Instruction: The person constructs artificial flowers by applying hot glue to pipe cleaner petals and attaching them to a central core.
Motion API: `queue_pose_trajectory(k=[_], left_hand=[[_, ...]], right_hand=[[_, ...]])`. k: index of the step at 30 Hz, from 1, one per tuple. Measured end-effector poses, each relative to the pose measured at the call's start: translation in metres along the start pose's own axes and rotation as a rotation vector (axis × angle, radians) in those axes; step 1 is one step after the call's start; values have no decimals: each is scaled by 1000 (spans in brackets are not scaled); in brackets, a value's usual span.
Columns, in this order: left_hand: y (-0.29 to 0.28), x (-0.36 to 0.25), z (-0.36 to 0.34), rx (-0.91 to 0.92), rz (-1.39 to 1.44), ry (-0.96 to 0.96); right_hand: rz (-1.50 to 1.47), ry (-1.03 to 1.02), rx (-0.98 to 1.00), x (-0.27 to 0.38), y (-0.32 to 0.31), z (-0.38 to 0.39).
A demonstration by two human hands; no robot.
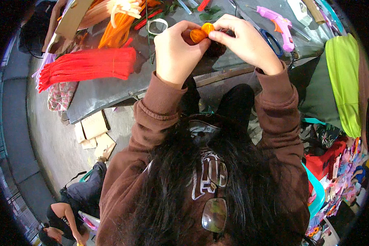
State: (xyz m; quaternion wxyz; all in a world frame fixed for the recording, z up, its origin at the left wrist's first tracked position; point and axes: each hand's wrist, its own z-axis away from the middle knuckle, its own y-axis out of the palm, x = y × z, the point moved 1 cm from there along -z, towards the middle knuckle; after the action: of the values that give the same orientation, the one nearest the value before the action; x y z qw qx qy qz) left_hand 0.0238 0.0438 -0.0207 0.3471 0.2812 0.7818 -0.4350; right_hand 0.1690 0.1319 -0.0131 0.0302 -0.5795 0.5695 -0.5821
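Long dark hair (160, 197) is seen closest, spread over a brown sweatshirt (123, 180), with glasses (214, 215) hung at the chest. Both forearms are stretched over the counter (106, 95), and the orange piece (197, 36) is held up between the hands, above the counter's near edge. By the left hand (172, 51) the left part of it is held in a narrow grip, the fingers curled in behind. By the right hand (244, 41) the right part is pinched, thumb and fingers drawn close together. Two rounded lobes are shown side by side; whether they are joined cannot be told. Beneath the hands a dark thing is partly hidden, and its kind cannot be made out

To the left, a red bundle (90, 63) is laid across the counter, with an orange bundle (115, 30) set beyond it. To the right, a pink glue gun (279, 26) is placed near the right hand. Farther right, a lime cloth (343, 82) is draped, and at lower left cardboard (95, 125) is strewn on the floor (49, 158)
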Motion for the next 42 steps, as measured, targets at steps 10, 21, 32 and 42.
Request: queue_pose_trajectory(k=[10, 21, 32, 42], left_hand=[[-12, -1, 4, 100, -28, -12], [-19, -2, 4, 165, -36, -25], [-43, -13, 20, 183, 128, -141], [-17, -2, 13, 24, 176, -49]], right_hand=[[7, -22, -71, 13, 0, 12], [-3, -3, -206, 15, -12, 12], [-427, 103, -441, 31, -37, 33], [-170, 6, -265, 19, -7, 25]])
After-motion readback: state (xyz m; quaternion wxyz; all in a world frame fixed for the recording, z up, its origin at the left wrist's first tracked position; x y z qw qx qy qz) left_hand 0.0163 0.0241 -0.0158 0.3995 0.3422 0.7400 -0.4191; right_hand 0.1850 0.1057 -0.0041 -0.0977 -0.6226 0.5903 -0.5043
